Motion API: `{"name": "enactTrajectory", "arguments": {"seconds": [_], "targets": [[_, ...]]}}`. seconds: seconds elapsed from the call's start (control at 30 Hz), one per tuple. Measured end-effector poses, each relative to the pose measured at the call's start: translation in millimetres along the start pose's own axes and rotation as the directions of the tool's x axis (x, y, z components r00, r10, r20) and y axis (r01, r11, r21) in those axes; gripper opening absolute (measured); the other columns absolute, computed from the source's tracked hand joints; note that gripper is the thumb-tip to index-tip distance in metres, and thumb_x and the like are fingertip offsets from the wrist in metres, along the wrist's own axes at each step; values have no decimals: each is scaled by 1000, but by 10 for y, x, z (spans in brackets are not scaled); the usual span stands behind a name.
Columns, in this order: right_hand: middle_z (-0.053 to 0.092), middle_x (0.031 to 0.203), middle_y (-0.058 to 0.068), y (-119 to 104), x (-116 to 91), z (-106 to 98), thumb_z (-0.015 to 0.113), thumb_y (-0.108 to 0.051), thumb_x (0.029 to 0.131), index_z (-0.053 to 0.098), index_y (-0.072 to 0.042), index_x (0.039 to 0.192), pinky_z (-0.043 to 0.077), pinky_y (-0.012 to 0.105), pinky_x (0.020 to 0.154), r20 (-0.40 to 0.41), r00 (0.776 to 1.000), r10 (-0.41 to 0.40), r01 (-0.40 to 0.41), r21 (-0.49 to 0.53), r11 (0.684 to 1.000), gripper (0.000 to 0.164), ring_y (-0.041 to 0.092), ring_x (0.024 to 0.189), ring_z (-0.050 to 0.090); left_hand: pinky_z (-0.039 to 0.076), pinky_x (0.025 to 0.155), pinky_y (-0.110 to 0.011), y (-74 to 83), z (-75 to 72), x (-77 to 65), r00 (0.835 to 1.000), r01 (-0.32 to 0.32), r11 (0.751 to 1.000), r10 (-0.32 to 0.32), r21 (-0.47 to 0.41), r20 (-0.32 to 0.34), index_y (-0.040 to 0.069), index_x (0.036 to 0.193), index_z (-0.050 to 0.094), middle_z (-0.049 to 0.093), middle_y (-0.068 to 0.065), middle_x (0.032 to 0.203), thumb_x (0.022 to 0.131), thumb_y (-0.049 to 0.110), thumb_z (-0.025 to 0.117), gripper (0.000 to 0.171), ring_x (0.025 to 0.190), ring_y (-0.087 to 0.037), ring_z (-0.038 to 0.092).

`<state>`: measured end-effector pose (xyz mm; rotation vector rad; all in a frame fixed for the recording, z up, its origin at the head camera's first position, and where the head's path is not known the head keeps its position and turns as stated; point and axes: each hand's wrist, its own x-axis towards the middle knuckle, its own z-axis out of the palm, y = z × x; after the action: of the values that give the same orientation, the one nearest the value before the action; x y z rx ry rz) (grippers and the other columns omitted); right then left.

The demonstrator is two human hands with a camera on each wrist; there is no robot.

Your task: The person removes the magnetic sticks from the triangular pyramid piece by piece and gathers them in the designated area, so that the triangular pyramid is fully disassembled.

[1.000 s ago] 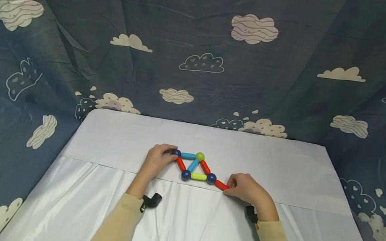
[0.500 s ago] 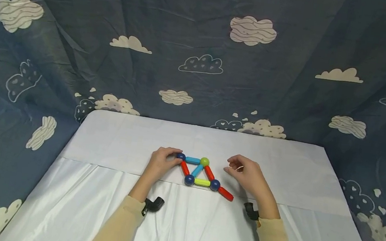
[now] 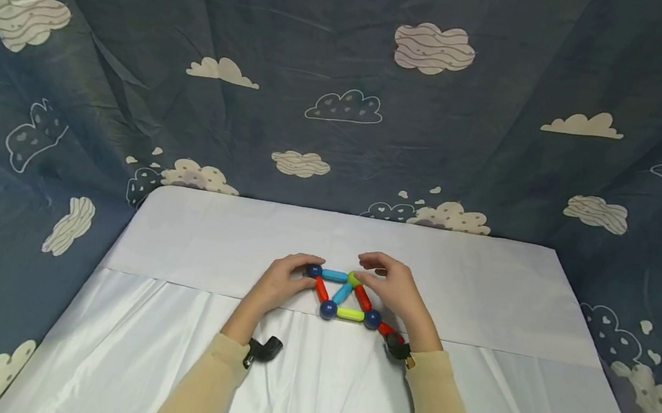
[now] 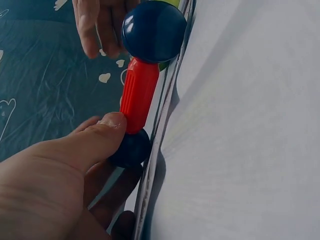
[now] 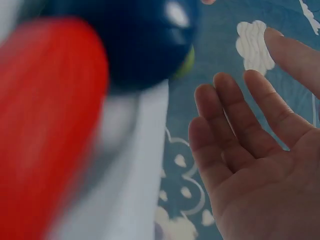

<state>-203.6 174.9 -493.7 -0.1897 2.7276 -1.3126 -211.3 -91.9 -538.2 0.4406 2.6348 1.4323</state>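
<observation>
Pinching the far-left dark blue ball (image 3: 314, 270), the left hand (image 3: 279, 283) anchors a linked figure of rods and balls (image 3: 350, 314) lying mid-table (image 3: 220, 234) in the head view. The right hand (image 3: 397, 288) stands apart from it, loosely curved by the green ball (image 3: 353, 278); contact there cannot be told. A trailing red rod (image 3: 387, 329) runs beneath the right wrist camera (image 3: 397, 346), so that wrist is best kept high to avoid knocking it askew.

Seen from the left wrist, the thumb (image 4: 102, 140) bears on the joint of ball and short red rod (image 4: 139, 95); pressing the ball alone would probably strain the link less.

At the right wrist, the hand is relaxed and holds nothing, thumb away from the fingers, with a red rod and dark blue ball blurred beside it. Taking the green ball softly from opposite sides, in step with the left hand, should keep the figure's joints intact.
</observation>
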Motion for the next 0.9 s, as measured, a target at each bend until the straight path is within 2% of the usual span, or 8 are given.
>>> {"name": "enactTrajectory", "arguments": {"seconds": [0.17,0.33,0.53,0.9], "targets": [[72,136,11,51,171,152,75,-26,99,69,-11,138,51,52,113,72,997,38,-42,59,997,42,33,126,66,39,125,-49,-26,-13,3,997,-51,998,52,-32,52,32,133,74,66,6,149,100,20,75,35,148,-23,54],[74,133,10,103,259,266,75,-25,99,72,-13,135,48,55,116,119,992,31,-32,13,999,38,33,127,64,39,125,-52,-38,-34,5,992,-105,994,103,30,69,29,124,78,67,5,146,101,17,73,26,147,-25,55],[73,135,11,74,278,337,76,-24,99,76,-14,129,45,57,119,132,991,7,1,-65,998,32,35,134,61,35,120,-55,-23,-44,-13,983,-161,980,148,120,111,28,119,81,64,2,147,100,19,73,23,145,-28,52],[76,126,10,64,271,369,78,-22,98,81,-14,116,48,56,116,117,993,-2,14,-102,995,20,34,127,65,37,113,-53,-40,-30,-26,973,-208,966,189,151,133,27,116,82,66,-1,139,97,24,78,20,137,-27,56]]}}
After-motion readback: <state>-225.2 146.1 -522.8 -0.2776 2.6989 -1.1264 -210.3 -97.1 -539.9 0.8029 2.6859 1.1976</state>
